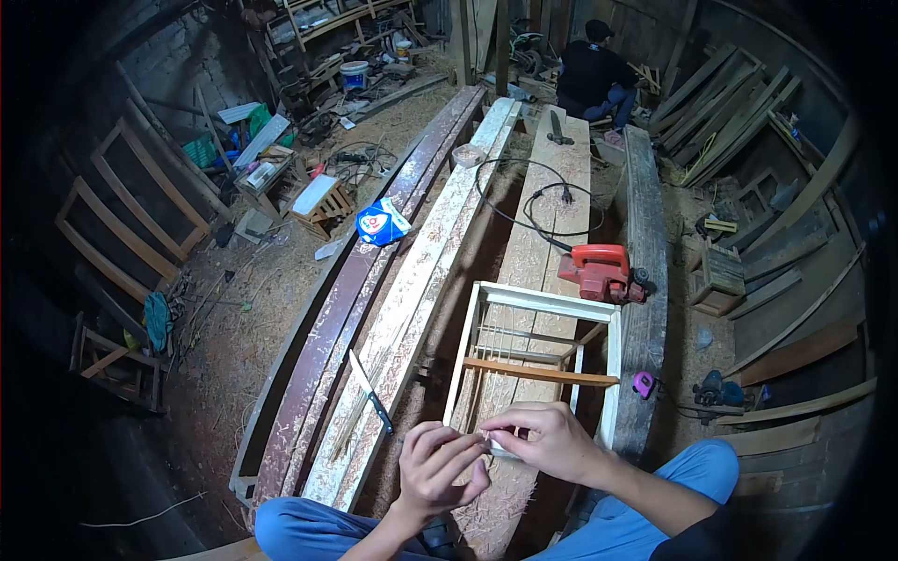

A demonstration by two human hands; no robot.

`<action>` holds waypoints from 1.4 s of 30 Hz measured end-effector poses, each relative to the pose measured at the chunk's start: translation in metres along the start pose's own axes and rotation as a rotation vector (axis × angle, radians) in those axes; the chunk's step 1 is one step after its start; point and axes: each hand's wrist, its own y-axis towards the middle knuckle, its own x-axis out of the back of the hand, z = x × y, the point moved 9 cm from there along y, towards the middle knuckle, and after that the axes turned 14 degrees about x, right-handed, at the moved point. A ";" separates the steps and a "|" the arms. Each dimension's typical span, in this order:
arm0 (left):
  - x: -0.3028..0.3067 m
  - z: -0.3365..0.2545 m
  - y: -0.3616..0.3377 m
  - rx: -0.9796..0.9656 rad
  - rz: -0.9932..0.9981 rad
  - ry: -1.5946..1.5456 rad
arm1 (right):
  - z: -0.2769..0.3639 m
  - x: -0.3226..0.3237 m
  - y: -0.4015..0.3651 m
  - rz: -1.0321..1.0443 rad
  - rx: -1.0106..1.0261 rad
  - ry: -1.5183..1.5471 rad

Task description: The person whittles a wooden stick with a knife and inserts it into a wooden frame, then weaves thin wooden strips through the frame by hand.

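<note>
My right hand [543,437] is pinched at the thumb and index finger, around something too small to make out. Close against those fingertips are the bent fingers of my left hand [438,470], whose thumb stands apart from them. Both hands are over the near end of a pale wooden frame [547,301], which has a brown crosspiece [543,372] and thin inner bars. The right hand hides part of the frame's near side. A knife [370,391] with a dark handle lies on the whitish plank to the left.
Long planks [323,337] covered in shavings run away from me. A red power planer [601,273] with a black cord [538,224], a pink tape measure [643,383] and a blue packet [382,224] rest on them. Another person [599,75] sits at the back.
</note>
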 end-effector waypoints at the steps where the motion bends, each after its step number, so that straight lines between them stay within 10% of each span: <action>1: 0.000 0.005 0.001 0.020 0.015 -0.034 | -0.001 0.002 0.000 -0.004 -0.004 0.001; 15: -0.030 0.023 -0.002 0.276 0.293 -0.145 | -0.059 -0.023 -0.040 -0.165 -0.523 0.639; 42: -0.034 0.024 -0.013 0.255 0.276 -0.094 | -0.048 -0.036 -0.044 0.007 -0.433 0.541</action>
